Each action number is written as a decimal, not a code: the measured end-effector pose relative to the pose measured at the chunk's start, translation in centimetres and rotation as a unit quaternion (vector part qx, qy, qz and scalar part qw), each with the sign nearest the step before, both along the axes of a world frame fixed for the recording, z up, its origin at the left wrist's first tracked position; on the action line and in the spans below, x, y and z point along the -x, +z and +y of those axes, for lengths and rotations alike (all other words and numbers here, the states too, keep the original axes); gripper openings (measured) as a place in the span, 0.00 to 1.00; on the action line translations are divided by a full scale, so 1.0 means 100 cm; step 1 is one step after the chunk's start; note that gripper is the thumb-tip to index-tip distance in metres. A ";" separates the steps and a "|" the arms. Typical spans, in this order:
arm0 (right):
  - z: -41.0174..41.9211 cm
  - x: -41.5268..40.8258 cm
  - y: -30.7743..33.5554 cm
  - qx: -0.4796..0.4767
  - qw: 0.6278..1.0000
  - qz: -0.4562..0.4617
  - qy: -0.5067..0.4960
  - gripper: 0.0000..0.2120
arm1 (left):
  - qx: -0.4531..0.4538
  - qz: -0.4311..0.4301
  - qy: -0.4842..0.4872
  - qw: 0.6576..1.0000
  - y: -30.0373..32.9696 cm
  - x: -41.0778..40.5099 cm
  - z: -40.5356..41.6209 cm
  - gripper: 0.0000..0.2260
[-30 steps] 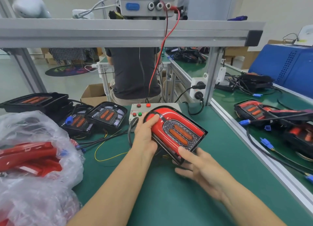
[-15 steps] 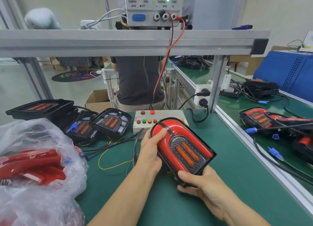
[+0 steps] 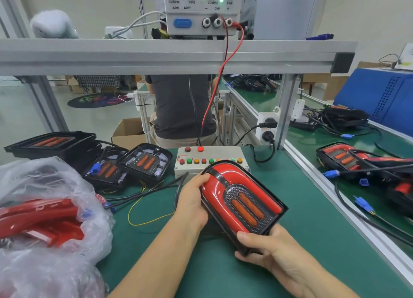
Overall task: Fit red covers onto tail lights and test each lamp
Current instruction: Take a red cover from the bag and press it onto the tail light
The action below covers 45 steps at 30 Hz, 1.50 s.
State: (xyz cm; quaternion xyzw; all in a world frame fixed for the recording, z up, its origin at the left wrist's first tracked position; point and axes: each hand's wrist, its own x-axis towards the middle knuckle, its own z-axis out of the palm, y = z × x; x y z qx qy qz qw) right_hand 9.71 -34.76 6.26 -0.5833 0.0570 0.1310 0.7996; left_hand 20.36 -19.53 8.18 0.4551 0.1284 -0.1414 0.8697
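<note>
Red cover (image 3: 225, 181) sits on the lamp (image 3: 243, 205) I hold tilted above the green mat (image 3: 297, 208); its black housing frames the red, and two orange bars show in the mesh panel toward the end nearer me; my left hand (image 3: 192, 205) grips the lamp's left edge, thumb laid on the red at the rounded far corner, fingers hidden underneath; my right hand (image 3: 274, 256) grips the near end, thumb curled over the rim, fingers curled beneath; just beyond the lamp, past my left thumb, the button box (image 3: 212, 157) rests on the mat, a row of red, green and amber buttons along it, one red button on top lit; a black cable (image 3: 178, 186) curves down just left of my left hand, and a thin yellow wire (image 3: 143, 217) loops on the mat near my left wrist; further left, well apart from my hands, lie uncovered lamps (image 3: 125, 168) with orange bars showing; nearer me on the left, a clear bag (image 3: 44, 208) holds spare red covers (image 3: 38, 221); above, on the aluminium shelf (image 3: 156, 54), a power supply (image 3: 201, 9) with a green light sends a red lead (image 3: 223, 74) down toward the box; far right of my right hand, across the rail, more lamps (image 3: 348, 159) lie among cables with blue plugs (image 3: 364, 205).
</note>
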 end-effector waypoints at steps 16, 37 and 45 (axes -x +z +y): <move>0.004 0.001 0.002 0.002 1.000 0.014 -0.025 0.37 | -0.063 -0.090 0.009 0.994 -0.009 0.005 0.001 0.08; -0.002 0.010 -0.001 -0.007 1.000 -0.005 -0.021 0.46 | -0.026 -0.125 -0.027 0.991 -0.001 0.021 -0.001 0.10; 0.001 0.009 0.000 -0.014 1.000 -0.006 -0.020 0.42 | -0.044 -0.138 -0.010 0.989 -0.001 0.021 -0.001 0.10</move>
